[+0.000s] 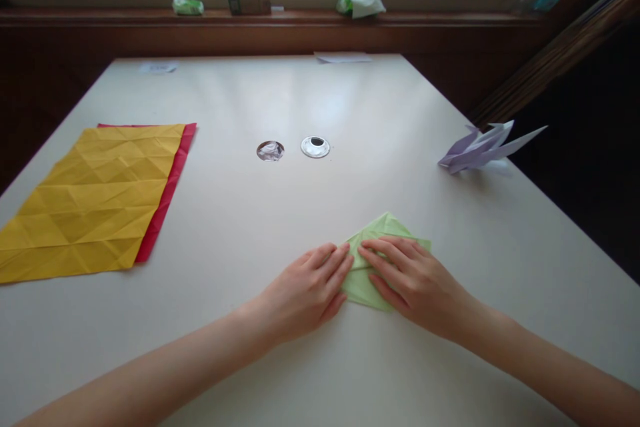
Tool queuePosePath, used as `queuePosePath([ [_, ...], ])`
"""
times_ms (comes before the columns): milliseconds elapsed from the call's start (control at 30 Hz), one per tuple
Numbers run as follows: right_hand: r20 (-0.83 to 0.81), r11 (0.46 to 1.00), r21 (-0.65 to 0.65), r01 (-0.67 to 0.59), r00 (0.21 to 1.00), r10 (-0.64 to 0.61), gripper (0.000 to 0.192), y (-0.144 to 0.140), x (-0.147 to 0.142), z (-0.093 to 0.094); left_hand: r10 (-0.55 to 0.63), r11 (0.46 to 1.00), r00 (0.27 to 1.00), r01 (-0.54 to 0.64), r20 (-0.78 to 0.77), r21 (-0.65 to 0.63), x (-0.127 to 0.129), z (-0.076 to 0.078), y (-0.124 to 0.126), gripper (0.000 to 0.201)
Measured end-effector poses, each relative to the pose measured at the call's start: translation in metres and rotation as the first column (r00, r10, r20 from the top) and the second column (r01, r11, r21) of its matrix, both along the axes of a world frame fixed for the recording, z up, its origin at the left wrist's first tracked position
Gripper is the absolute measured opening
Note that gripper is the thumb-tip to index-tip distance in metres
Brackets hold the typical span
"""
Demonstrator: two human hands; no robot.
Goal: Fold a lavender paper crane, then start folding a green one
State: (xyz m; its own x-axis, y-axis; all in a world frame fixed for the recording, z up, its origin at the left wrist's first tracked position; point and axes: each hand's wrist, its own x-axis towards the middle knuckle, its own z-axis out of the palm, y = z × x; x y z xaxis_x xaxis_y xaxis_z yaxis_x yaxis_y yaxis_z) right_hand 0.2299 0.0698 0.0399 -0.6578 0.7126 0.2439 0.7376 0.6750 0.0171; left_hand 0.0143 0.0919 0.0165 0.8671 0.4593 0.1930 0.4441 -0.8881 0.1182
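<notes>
A folded sheet of light green paper [370, 290] lies on the white table, creased into layers with a pointed upper tip. My left hand [313, 287] rests palm down at its left corner, fingers stretched out and close together, fingertips touching the edge. Across the right part of the paper lies my right hand [413, 280], its fingers extended and slightly apart, pressing on the upper layer. The paper's left and right corners are partly covered by the hands.
At the left, a creased yellow sheet [95, 200] overlaps a red sheet [167, 203]. A purple folded paper figure [475, 150] stands near the table's right edge. Two round holes, one with a metal rim [305, 152], sit mid-table. Small packets and a box [249, 3] line the windowsill.
</notes>
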Motion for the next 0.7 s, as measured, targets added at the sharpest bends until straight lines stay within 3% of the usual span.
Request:
queuePosePath([
  [100, -0.053, 1.0, 0.02, -0.021, 0.998, 0.022, 0.031, -0.011, -0.004, -0.004, 0.0, 1.0, 1.0, 0.0, -0.003, -0.003, -0.001, 0.0, -0.001, 0.049],
  [333, -0.057, 0.993, -0.054, 0.107, 0.992, -0.11, 0.038, -0.032, -0.009, -0.008, 0.011, 1.0, 1.0, -0.011, -0.013, -0.014, -0.001, 0.004, -0.002, 0.047],
  [700, 0.039, 0.938, 0.064, 0.34, 0.939, -0.343, 0.037, -0.048, 0.011, -0.01, 0.003, 1.0, 1.0, -0.003, -0.005, -0.031, -0.002, 0.005, -0.002, 0.045],
])
